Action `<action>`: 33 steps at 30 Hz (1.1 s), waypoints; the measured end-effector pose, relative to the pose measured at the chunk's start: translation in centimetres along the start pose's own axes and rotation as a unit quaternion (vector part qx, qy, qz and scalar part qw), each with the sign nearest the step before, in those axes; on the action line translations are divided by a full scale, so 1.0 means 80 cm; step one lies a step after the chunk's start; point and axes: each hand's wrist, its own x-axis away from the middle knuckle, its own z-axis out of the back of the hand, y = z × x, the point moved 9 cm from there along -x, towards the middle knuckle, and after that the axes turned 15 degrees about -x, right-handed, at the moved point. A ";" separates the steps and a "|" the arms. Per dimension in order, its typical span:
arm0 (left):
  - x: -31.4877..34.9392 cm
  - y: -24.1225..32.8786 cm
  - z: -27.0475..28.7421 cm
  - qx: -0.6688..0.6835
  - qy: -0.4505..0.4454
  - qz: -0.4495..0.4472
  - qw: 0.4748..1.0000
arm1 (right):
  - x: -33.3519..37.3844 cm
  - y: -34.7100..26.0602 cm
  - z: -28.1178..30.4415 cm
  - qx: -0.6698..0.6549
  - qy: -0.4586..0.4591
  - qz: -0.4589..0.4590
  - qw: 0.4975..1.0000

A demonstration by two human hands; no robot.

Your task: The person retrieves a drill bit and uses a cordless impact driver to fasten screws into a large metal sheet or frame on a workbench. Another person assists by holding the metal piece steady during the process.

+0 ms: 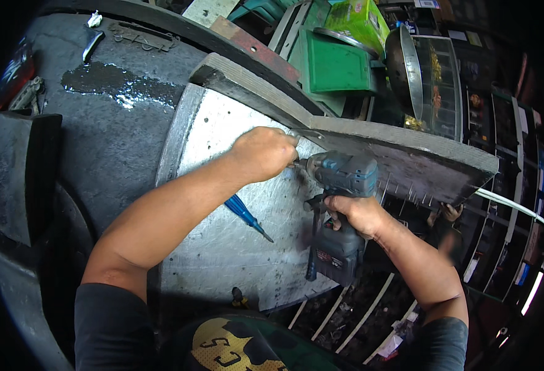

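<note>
My right hand [360, 216] grips the handle of a dark grey and blue cordless drill [348, 173], held over a worn, silvery flat board [222, 253]. The drill's nose points left toward my left hand [263, 152]. That hand is closed, its fingers at the drill's tip, close to the corner where an upright panel [402, 143] meets the board. What the left fingers hold is hidden. A small metal piece [309, 133] shows at the panel just beyond them. Under my left forearm a blue-handled screwdriver [245, 216] lies on the board.
Beyond the panel stand a green container [339, 62], a round metal pan [405, 71] and a clear organizer case [442, 80]. What looks like another person's hand [451, 213] is at the panel's right end. Slats [352, 321] lie below right; a dark surface [120, 136] spreads left.
</note>
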 end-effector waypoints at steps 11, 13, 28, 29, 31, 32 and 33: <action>-0.003 -0.009 -0.001 0.006 0.024 -0.002 1.000 | -0.009 -0.012 0.000 0.050 -0.010 0.016 0.999; -0.004 -0.010 -0.008 0.003 0.004 0.003 1.000 | -0.011 -0.009 0.000 0.040 -0.005 0.001 0.999; -0.031 -0.110 0.131 -0.275 -0.228 0.129 0.925 | -0.012 -0.014 -0.004 0.094 -0.017 0.014 0.995; -0.032 -0.108 0.138 -0.278 -0.206 0.122 0.930 | -0.010 -0.015 -0.006 0.081 -0.023 0.019 0.996; -0.031 -0.106 0.141 -0.283 -0.187 0.128 0.932 | -0.008 -0.015 -0.005 0.063 -0.013 0.016 0.998; -0.033 -0.105 0.143 -0.281 -0.166 0.121 0.937 | -0.006 -0.015 -0.003 0.069 -0.003 0.016 0.998; -0.033 -0.104 0.144 -0.279 -0.155 0.113 0.941 | -0.006 -0.013 -0.003 0.057 -0.004 0.007 0.998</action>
